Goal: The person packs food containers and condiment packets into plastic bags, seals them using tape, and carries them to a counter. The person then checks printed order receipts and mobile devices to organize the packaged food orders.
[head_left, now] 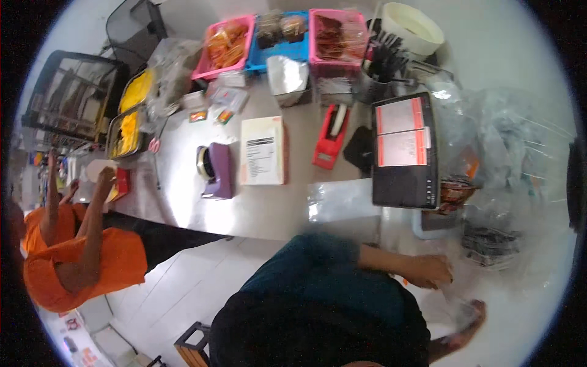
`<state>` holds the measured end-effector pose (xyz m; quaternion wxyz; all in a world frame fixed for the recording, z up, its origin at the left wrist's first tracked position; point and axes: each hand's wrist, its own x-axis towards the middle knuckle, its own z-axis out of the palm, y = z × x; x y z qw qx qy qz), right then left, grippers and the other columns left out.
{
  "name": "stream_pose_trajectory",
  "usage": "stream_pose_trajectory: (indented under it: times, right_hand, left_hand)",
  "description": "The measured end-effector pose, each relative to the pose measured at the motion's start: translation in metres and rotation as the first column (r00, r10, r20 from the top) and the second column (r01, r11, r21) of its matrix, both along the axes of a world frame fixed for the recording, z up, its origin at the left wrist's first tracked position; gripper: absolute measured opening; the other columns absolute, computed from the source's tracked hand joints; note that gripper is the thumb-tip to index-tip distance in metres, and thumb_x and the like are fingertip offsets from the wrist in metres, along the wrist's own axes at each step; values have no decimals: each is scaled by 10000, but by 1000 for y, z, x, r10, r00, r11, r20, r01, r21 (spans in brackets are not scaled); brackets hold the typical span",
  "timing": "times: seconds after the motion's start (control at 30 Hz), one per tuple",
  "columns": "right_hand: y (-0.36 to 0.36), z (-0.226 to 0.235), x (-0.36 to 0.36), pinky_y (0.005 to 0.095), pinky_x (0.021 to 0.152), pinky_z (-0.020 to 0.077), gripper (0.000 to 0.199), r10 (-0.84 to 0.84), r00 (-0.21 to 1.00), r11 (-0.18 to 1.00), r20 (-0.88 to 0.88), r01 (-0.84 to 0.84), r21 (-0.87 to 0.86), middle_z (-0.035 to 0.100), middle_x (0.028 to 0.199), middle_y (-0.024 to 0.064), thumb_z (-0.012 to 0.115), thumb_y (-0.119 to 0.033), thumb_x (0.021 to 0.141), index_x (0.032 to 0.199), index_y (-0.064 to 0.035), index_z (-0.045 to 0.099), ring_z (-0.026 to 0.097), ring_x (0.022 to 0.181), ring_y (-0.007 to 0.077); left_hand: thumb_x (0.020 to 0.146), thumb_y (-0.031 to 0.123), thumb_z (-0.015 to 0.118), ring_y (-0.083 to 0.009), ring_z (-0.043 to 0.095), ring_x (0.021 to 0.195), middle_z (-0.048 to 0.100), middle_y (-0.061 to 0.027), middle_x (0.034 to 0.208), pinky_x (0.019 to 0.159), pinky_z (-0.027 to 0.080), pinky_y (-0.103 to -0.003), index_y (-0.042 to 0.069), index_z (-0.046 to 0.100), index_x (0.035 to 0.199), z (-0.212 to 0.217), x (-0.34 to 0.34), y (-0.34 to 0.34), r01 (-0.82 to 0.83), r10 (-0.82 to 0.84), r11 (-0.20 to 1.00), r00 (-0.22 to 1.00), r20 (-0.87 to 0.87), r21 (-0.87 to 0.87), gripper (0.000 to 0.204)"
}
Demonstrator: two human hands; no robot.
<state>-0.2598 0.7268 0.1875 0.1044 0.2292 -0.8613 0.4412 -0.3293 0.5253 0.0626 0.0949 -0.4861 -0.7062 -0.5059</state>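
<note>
Left hand (431, 271) touches clear bag (455, 293); right hand (471, 318) grips it.

The person wears a dark teal short-sleeved shirt (330, 275) above black trousers (318, 333). Both forearms are bare below the sleeves. No rings or watch show beside the shirt.

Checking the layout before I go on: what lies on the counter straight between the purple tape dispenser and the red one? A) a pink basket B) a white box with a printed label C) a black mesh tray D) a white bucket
B: the white box with a printed label lies flat on the counter, with the purple dispenser on its left and the red dispenser on its right.
</note>
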Motion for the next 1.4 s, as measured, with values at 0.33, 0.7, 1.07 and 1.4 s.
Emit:
stream_pose_trajectory:
  times: [0.33, 0.7, 1.07, 1.4]
  right_hand:
    - [18, 17, -28, 215, 540, 389, 1044, -353, 930, 915, 104, 367, -166, 390, 1138, 235, 725, -421, 505, 1241, 58, 159, 475, 720, 149]
    - [63, 3, 6, 206, 479, 385, 636, 118, 993, 659, 6, -74, -748, 458, 963, 164, 564, -313, 679, 1167, 3, 304, 483, 594, 114]
    - [-9, -30, -5, 281, 486, 418, 350, 388, 920, -256, -53, 52, -965, 499, 661, 87, 395, -214, 805, 1091, -18, 348, 521, 596, 168]
    - [40, -27, -6, 250, 691, 381, 783, 202, 979, 906, -2, -187, -381, 374, 1134, 141, 624, -6, 643, 1251, 15, 129, 455, 815, 169]
  left_hand:
    - [718, 368, 541, -263, 402, 1062, 472, -214, 1052, 882, 324, -394, -8, 284, 1206, 66, 15, -102, 80, -916, 399, -4, 401, 913, 667]
    - [799, 317, 430, -260, 417, 959, 429, -145, 1129, 828, 305, -340, 11, 362, 1146, -1, 1, -158, -698, 599, 716, 601, 529, -17, 467]
    - [841, 372, 366, -202, 392, 1063, 439, -123, 1126, 864, 332, -309, 6, 368, 1159, -5, 35, -103, 385, -489, 861, 442, 752, 333, 485]
    - [795, 138, 521, -74, 507, 700, 564, -22, 802, 581, 419, -218, 1, 533, 897, 34, 43, -148, -225, -294, 867, 487, 822, 444, 171]
